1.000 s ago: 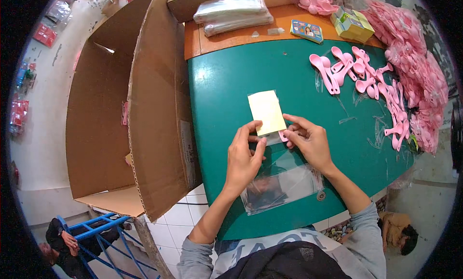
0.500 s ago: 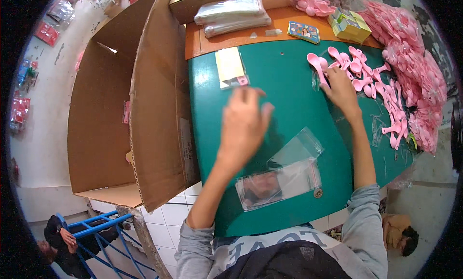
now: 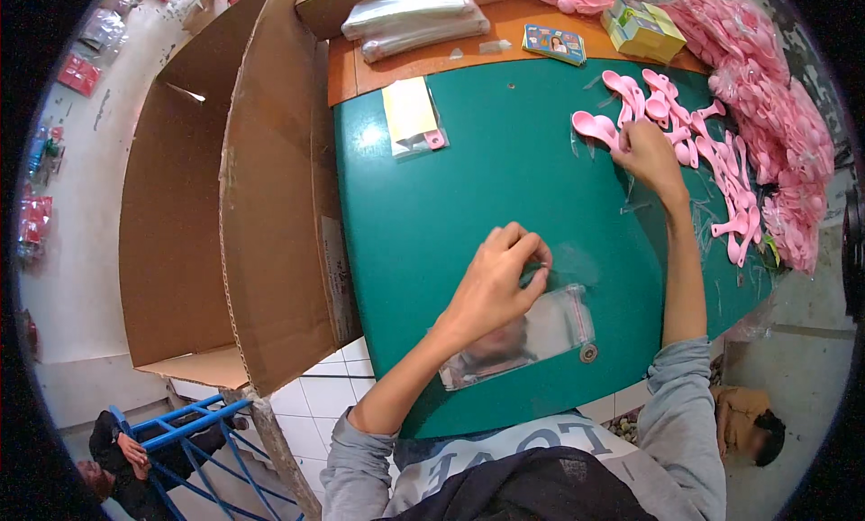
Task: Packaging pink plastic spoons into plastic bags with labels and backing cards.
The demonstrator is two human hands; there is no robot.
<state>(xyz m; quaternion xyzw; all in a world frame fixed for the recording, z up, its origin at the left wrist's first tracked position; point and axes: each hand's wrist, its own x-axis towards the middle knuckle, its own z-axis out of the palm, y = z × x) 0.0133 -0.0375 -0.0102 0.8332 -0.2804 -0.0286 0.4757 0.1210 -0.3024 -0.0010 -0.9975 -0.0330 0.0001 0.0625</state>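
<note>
My right hand is closed on the handle of a pink spoon at the edge of a loose group of pink spoons. My left hand is low over the green table, its thumb and fingers pinched on a clear plastic bag that shows only faintly. Beneath that hand lies a small stack of clear bags, partly covered by it. Farther off, at the left, a filled clear bag holds a yellow card and a pink piece.
An open cardboard box stands against the table's left edge. Along the far orange strip lie bundled clear bags, a stack of printed cards and a yellow box. Bagged pink spoons are heaped at the right.
My left hand has moved from beside the filled bag down to the clear bags and pinched one. My right hand has turned the spoon, its bowl now pointing left.
</note>
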